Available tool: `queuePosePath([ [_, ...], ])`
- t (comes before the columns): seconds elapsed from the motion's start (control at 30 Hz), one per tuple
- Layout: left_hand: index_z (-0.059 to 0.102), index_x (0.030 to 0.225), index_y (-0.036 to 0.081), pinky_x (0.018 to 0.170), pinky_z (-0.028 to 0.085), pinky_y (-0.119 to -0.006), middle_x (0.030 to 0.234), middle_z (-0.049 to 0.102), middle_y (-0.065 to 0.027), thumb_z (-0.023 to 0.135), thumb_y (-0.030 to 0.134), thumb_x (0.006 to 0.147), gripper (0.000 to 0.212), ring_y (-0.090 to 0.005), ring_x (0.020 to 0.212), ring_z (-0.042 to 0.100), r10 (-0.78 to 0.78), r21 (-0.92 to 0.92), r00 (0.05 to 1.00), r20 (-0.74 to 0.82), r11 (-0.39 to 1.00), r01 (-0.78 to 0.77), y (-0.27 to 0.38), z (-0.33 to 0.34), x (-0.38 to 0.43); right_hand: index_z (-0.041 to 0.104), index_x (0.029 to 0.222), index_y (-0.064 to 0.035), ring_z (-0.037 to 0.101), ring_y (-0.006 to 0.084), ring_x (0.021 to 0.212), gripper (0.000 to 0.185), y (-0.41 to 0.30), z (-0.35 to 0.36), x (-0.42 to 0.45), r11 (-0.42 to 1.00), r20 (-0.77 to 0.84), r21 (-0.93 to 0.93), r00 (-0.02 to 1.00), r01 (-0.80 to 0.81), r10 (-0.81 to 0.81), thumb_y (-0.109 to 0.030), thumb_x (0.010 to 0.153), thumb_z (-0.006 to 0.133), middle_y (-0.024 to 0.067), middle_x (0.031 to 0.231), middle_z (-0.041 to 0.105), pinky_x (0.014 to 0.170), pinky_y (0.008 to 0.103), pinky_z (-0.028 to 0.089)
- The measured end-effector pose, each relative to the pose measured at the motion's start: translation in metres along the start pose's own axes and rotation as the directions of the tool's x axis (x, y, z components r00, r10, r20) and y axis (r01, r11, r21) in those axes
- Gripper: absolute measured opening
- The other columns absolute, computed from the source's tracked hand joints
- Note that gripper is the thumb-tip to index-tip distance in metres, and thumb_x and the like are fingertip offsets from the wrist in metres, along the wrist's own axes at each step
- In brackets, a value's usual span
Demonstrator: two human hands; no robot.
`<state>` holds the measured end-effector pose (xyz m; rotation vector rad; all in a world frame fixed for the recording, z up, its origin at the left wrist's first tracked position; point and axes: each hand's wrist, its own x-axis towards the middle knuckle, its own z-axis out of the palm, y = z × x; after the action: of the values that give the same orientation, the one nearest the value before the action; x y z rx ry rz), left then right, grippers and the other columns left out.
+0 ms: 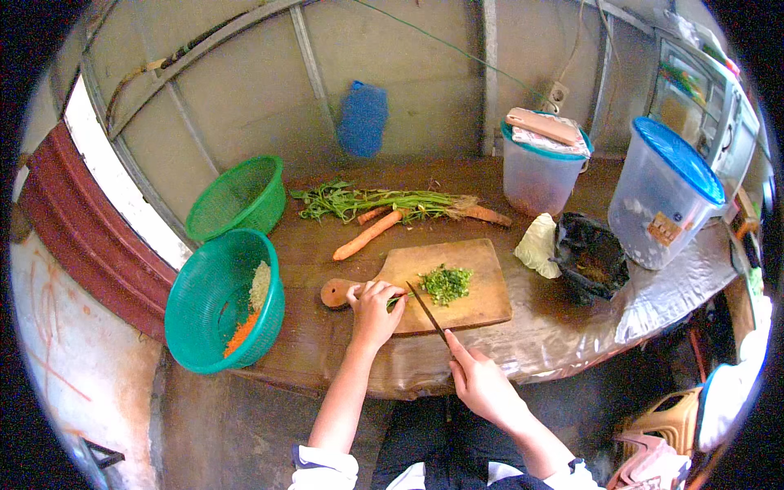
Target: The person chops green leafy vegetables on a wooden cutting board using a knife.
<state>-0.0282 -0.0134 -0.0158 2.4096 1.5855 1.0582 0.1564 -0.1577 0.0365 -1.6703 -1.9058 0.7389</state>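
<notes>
On a wooden cutting board (474,257) lies a small heap of chopped green leaves (447,284). My left hand (378,309) rests at the board's left side and pinches a few green stalks (394,300), mostly hidden under its fingers. A kitchen knife (430,313) is gripped by its handle in my right hand (484,383). Its blade slants up and left across the board, the tip close to the stalks and just left of the heap. The board's round handle (335,293) points left, past my left hand.
Beyond the board lie carrots (369,236) and leafy green stems (392,202). A teal basket (211,306) with shredded vegetables and a green basket (236,199) stand left. At right are a black plastic bag (591,257), a pale cabbage leaf (539,246) and two lidded plastic tubs (652,202), (539,177).
</notes>
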Motion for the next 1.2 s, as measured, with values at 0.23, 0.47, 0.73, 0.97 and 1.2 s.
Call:
queuePosePath([
  [0.23,0.068,0.082,0.013,0.095,0.026,-0.045,0.084,0.064,-0.0018,0.068,0.021,0.079,0.008,-0.0206,0.093,0.056,0.005,-0.025,1.000,0.006,1.000,-0.005,0.002,0.000,0.001,0.027,0.143,-0.0101,0.062,0.0452,0.072,0.058,0.001,0.015,0.009,0.992,0.025,-0.123,1.000,-0.001,0.004,-0.012,0.089,0.048,0.0269,0.084,0.059,0.065,0.0519,0.052],
  [0.47,0.066,0.080,0.013,0.093,0.027,-0.044,0.085,0.065,-0.0011,0.068,0.020,0.079,0.008,-0.0201,0.093,0.056,-0.075,0.025,0.997,-0.021,0.997,0.076,0.009,-0.002,0.001,0.030,0.142,-0.0098,0.062,0.0452,0.070,0.057,0.001,0.006,-0.004,0.994,0.034,-0.109,0.999,-0.009,0.013,-0.011,0.088,0.049,0.0268,0.083,0.058,0.062,0.0516,0.053],
  [0.73,0.066,0.080,0.013,0.093,0.026,-0.045,0.084,0.063,-0.0007,0.068,0.019,0.078,0.007,-0.0207,0.093,0.055,-0.069,-0.007,0.998,0.004,0.998,0.069,0.005,0.000,0.001,0.033,0.140,-0.0090,0.061,0.0443,0.071,0.055,0.000,0.011,0.002,0.998,0.020,-0.066,1.000,0.023,-0.022,-0.010,0.088,0.050,0.0255,0.082,0.058,0.065,0.0514,0.052],
  [0.97,0.067,0.083,0.013,0.094,0.026,-0.046,0.084,0.064,-0.0011,0.066,0.017,0.079,0.006,-0.0208,0.093,0.056,0.014,0.040,1.000,-0.005,0.999,-0.014,0.002,-0.007,-0.003,0.036,0.139,-0.0086,0.060,0.0443,0.074,0.051,-0.007,0.018,0.013,0.995,-0.013,-0.097,1.000,-0.022,0.021,-0.012,0.090,0.050,0.0253,0.084,0.058,0.068,0.0502,0.050],
  [1.2,0.067,0.083,0.014,0.093,0.026,-0.045,0.086,0.065,-0.0005,0.066,0.017,0.078,0.006,-0.0205,0.095,0.056,-0.074,-0.027,0.997,0.031,0.997,0.075,0.003,-0.012,-0.001,0.035,0.140,-0.0084,0.061,0.0428,0.068,0.055,0.008,0.008,-0.006,0.996,-0.033,0.004,0.996,0.087,-0.087,-0.011,0.088,0.051,0.0254,0.078,0.058,0.063,0.0510,0.052],
])
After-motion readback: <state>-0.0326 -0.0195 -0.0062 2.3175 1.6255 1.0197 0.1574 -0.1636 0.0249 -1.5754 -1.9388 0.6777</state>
